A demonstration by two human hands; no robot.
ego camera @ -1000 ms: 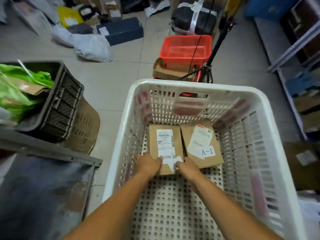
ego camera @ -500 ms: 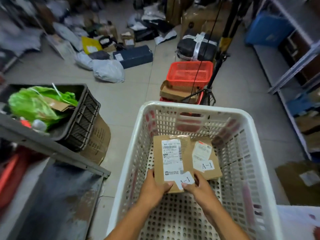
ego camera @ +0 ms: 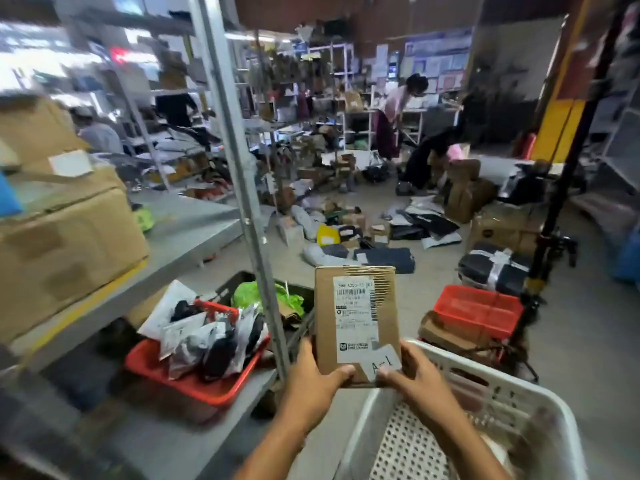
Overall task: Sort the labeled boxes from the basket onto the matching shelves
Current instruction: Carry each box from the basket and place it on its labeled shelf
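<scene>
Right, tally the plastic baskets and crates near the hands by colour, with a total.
Red: 2, the tray of packets on the shelf and the basket on the floor.
White: 1, the basket by the hands.
Black: 1, the crate holding green bags.
Total: 4

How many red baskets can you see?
2. One red basket, full of packages, sits on the low shelf at left. The other stands on the floor at right. The clutter may hide more.

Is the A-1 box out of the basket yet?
Out: both hands hold the A-1 box up above the white basket rim.
</scene>
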